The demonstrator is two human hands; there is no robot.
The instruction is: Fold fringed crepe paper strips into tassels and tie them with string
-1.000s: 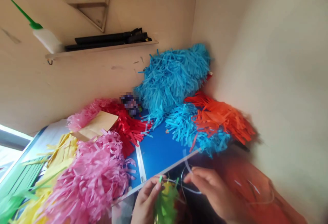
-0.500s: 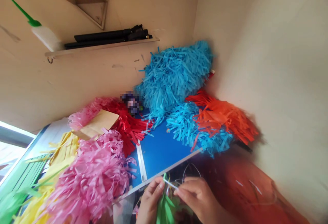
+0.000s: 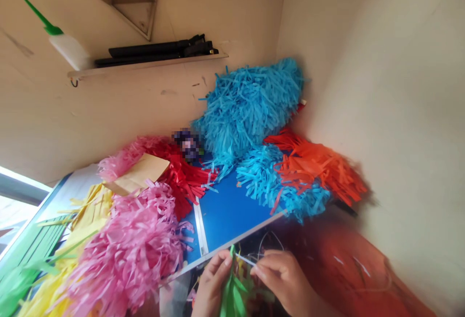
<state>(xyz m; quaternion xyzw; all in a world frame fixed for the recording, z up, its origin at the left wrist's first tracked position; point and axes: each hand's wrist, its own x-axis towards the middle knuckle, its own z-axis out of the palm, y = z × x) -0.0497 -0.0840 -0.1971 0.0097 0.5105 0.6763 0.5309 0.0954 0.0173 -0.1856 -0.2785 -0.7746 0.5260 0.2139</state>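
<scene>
At the bottom edge of the head view my left hand (image 3: 209, 285) pinches the top of a green paper tassel (image 3: 232, 295), which hangs between both hands. My right hand (image 3: 281, 278) is closed in a pinch on a thin pale wire or strip (image 3: 244, 259) that runs across to the tassel's top. Thin wire loops (image 3: 271, 239) show just above the right hand. Both hands sit just in front of the near edge of a blue table (image 3: 225, 213).
Shredded paper bunches cover the table: pink (image 3: 131, 249), red (image 3: 181, 176), blue (image 3: 250, 109), orange (image 3: 316, 167), yellow (image 3: 87, 210) and green (image 3: 22, 273). A brown envelope (image 3: 140, 174) lies on them. A wall shelf (image 3: 148, 63) carries black items and a white bottle (image 3: 67, 48).
My right hand moved left from the wire loop to meet my left hand over the green tassel. The tassel now stands slightly higher between the fingers.
</scene>
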